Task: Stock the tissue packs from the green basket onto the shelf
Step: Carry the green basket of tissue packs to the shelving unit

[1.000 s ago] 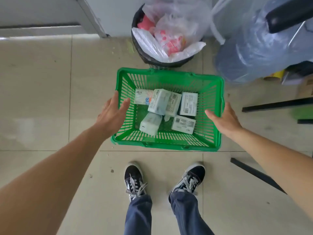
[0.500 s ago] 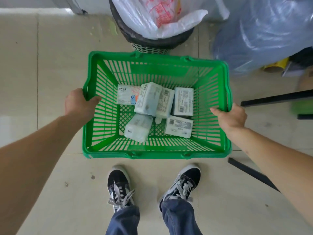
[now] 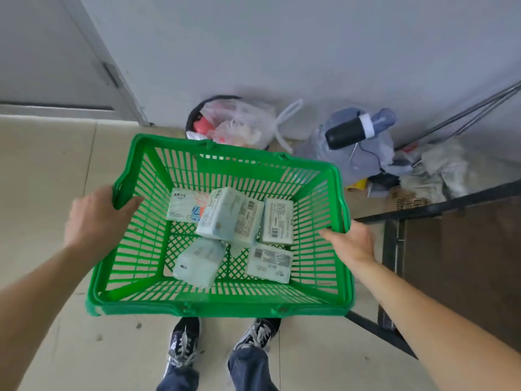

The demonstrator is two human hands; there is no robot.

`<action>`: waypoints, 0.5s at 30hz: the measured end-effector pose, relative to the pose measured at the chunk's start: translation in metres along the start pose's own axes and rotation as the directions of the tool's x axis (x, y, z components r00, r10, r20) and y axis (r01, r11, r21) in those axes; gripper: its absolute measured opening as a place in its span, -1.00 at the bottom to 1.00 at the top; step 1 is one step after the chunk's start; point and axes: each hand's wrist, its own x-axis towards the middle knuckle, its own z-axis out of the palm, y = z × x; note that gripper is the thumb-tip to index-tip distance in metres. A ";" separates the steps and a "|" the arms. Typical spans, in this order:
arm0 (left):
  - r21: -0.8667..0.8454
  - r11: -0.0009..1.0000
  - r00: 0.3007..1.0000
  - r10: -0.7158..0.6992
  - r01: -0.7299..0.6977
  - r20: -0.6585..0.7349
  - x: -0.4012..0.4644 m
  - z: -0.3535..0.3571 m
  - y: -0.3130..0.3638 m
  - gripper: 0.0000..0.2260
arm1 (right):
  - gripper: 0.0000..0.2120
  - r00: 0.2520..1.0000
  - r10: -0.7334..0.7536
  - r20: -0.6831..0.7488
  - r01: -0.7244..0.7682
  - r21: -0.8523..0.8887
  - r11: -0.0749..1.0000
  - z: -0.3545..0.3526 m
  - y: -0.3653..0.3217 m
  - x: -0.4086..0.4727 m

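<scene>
The green basket point(image 3: 214, 301) hangs in the air above my feet, held by both sides. My left hand point(image 3: 95, 218) grips its left rim, thumb inside the wall. My right hand point(image 3: 353, 244) grips the right rim. Several pale tissue packs point(image 3: 229, 221) lie loose on the basket floor, one stacked across the others in the middle. A dark shelf point(image 3: 462, 249) with a black metal frame stands at the right, its surface level with my right forearm.
A black bin point(image 3: 234, 122) lined with plastic bags stands against the grey wall behind the basket. A large water jug point(image 3: 355, 142) and crumpled bags and cardboard lie to its right. A door frame is at the far left. Beige floor tiles lie below.
Both hands closed on the basket rims and lifted it off the floor. My view tilted up, showing the wall and the shelf at the right.
</scene>
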 end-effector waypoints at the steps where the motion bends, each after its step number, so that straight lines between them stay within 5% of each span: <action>1: -0.003 1.000 1.000 0.022 -0.022 -0.002 -0.003 -0.024 0.014 -0.58 | -0.80 1.000 -0.009 -0.013 0.009 0.012 1.000 -0.020 -0.011 -0.013; 15: 0.101 0.935 0.937 0.347 -0.341 -0.052 -0.077 -0.328 0.195 -0.60 | -0.71 0.974 0.021 -0.227 0.017 0.163 0.986 -0.260 -0.124 -0.197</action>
